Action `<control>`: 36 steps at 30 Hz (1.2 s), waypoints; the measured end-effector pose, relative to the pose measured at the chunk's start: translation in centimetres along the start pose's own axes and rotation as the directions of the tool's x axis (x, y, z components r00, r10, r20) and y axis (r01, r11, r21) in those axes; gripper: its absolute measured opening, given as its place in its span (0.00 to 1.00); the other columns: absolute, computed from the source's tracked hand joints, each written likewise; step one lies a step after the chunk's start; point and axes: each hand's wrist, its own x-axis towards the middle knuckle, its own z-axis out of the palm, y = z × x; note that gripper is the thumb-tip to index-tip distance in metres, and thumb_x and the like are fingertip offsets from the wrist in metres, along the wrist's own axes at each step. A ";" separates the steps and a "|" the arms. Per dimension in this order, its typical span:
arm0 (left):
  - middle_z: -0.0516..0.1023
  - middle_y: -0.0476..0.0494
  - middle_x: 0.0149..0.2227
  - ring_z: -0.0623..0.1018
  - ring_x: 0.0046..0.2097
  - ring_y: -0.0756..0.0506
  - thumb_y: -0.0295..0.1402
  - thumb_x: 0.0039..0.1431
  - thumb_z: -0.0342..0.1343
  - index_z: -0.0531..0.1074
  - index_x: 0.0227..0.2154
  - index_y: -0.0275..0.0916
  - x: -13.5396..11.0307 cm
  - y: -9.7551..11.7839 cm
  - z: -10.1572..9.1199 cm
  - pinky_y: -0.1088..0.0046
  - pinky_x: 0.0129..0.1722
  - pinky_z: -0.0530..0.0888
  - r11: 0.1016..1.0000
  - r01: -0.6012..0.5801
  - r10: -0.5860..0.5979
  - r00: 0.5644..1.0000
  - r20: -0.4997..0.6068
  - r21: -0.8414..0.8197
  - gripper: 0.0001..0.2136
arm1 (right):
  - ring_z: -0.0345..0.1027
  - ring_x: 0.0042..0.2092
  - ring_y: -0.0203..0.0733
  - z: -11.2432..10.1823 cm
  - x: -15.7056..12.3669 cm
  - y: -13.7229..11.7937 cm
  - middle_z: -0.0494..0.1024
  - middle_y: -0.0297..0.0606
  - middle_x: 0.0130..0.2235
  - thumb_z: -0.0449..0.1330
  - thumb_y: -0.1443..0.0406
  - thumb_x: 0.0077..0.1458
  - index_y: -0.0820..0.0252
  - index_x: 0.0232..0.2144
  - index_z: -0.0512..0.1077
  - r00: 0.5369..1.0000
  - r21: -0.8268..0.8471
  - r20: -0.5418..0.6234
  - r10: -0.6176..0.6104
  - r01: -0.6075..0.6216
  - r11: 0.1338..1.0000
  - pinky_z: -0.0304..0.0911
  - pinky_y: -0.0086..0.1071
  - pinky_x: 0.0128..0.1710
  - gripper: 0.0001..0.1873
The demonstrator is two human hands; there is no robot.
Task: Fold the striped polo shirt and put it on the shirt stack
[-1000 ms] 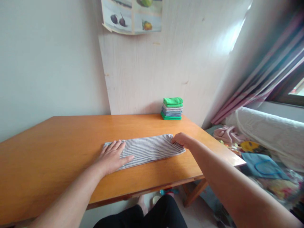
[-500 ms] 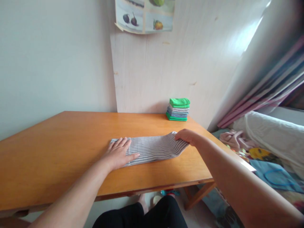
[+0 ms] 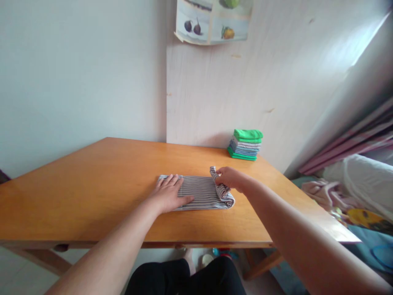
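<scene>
A grey-and-white striped cloth lies as a long strip on the wooden table. My left hand rests flat on its left end, fingers stretched and thumb apart. At the other end, my right hand pinches the cloth's edge and holds it raised and curled back over toward the left. The fold stands loosely rolled along the right side. My right fingertips are partly hidden by the cloth.
A stack of folded cloths, green, whitish and blue, stands near the table's back right corner against the wall. To the right of the table is a bed with a pink blanket and other bedding. A fruit picture hangs above.
My right hand has brought the cloth's right end up and leftward, curling it over the strip. My left hand stays pressed on the left end. The view has swung slightly left.
</scene>
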 end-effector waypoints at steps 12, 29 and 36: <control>0.44 0.39 0.71 0.43 0.71 0.35 0.70 0.52 0.36 0.49 0.69 0.41 -0.1 0.2 0.1 0.50 0.66 0.42 1.000 -0.012 0.011 1.000 -0.012 -0.023 0.48 | 0.71 0.24 0.38 1.9 1.0 -1.0 0.78 0.36 0.24 0.60 0.73 0.44 0.64 0.32 0.76 0.997 -0.248 0.002 -0.073 0.071 0.966 0.58 0.25 0.20 0.10; 0.46 0.37 0.71 0.45 0.71 0.34 0.70 0.52 0.37 0.51 0.68 0.42 -0.2 0.1 0.3 0.50 0.66 0.42 0.999 -0.023 0.021 0.999 -0.041 -0.048 0.48 | 0.68 0.25 0.35 2.0 1.6 -1.0 0.77 0.38 0.25 0.52 0.56 0.62 0.62 0.26 0.73 0.974 -0.304 -0.171 -0.146 0.089 0.949 0.57 0.26 0.25 0.20; 0.45 0.37 0.71 0.44 0.71 0.34 0.71 0.51 0.35 0.51 0.68 0.41 -0.1 0.2 0.2 0.49 0.66 0.42 0.999 -0.016 0.015 0.999 -0.034 -0.046 0.50 | 0.70 0.52 0.45 3.3 1.2 0.3 0.80 0.43 0.46 0.50 0.60 0.64 0.57 0.42 0.77 0.923 -0.466 -0.139 -0.360 0.260 0.846 0.60 0.31 0.49 0.16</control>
